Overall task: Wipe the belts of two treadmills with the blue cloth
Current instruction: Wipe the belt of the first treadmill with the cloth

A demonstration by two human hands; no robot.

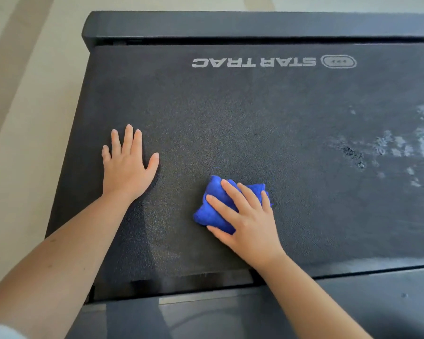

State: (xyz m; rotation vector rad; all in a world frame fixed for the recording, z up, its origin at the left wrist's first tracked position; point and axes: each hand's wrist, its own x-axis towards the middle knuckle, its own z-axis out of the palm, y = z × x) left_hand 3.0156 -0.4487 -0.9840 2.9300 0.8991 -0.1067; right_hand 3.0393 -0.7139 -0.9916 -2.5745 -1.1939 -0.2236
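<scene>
One blue cloth [206, 214] bunched on belt [255, 118] | right hand [250, 221] fingers [230, 192] grasping it | left hand [126, 167] fingers released, flat

This looks like a gym or fitness room. A wide black treadmill belt [255, 123] fills the view, printed with a STAR TRAC logo [253, 62] (upside down from here). A dark frame rail [255, 23] borders it, and the machine stands on a pale, smooth floor [22, 94].
</scene>
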